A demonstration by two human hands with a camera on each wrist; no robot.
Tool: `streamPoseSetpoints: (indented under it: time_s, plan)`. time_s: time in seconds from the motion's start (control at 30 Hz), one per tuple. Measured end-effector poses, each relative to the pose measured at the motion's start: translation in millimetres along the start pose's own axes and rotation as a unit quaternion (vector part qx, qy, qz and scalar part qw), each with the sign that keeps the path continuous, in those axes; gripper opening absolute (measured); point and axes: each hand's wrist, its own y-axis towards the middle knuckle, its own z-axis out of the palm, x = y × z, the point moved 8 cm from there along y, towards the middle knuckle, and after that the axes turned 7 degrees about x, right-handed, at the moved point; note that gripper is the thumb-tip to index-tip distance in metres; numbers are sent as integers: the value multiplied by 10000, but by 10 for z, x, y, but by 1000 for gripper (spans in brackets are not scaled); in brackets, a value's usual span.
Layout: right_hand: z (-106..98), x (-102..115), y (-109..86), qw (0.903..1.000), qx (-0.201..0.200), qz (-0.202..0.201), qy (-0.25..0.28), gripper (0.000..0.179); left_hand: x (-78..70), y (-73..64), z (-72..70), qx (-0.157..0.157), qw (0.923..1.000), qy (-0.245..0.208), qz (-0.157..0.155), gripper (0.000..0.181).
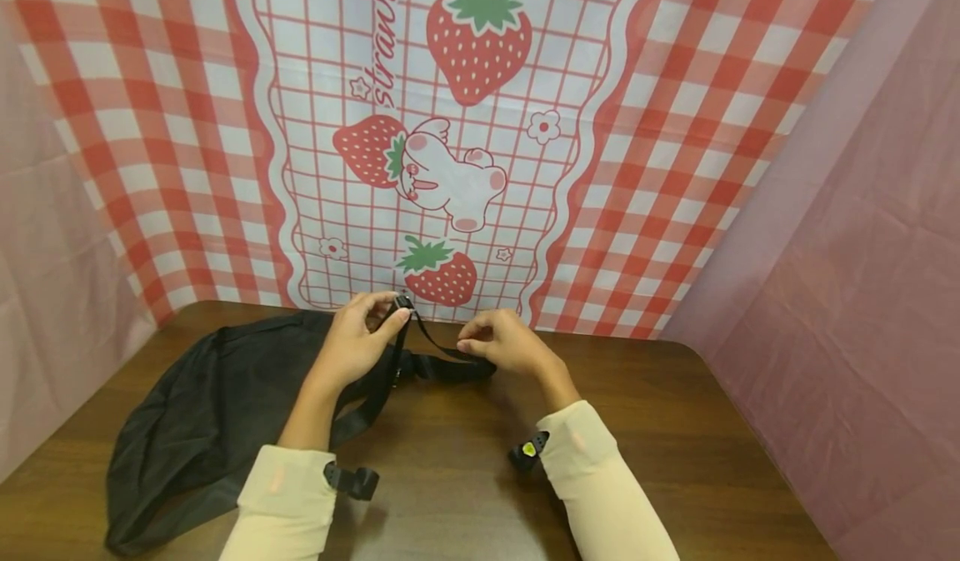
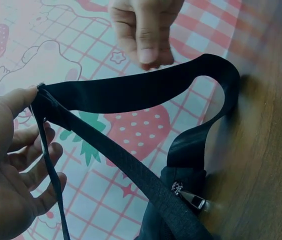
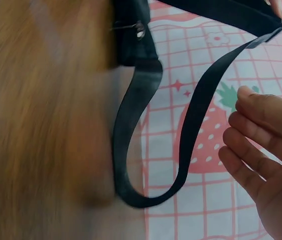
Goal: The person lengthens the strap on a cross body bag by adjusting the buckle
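Here, my left hand (image 1: 354, 343) is pinching the buckle (image 1: 403, 302), seemingly keeping the strap (image 2: 121, 94) raised; my relaxed right hand (image 1: 512, 344) is hovering alongside.

"Strawbe", cut off, on cloth (image 1: 525, 202)

Soft light casts faint shadows beside the sleeves (image 1: 611, 486) on the table (image 1: 450, 444), which blurs in both dimmer wrist views.
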Motion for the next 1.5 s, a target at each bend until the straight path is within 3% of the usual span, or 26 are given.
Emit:
streamPoseSetpoints:
  time_s: [0.27,0.5,0.87,1.17,1.5]
  plan:
    - [-77,129,39,9952,-594,-137,762,20,-16,26,60,105,9999,42,78,54]
    - [-100,242,72,9913,-868,-402,901,29,-47,31,115,238,9995,-57,217,52]
    - [-42,331,118,9866,-843,-704,1202,37,-100,23,199,501,9972,234,512,50]
    - [17,375,82,9869,-834,-789,1137,36,-94,-1,245,906,9946,109,502,45]
    - [98,335,43,9723,-660,-762,2108,34,-86,-11,289,1147,9914,-136,607,39]
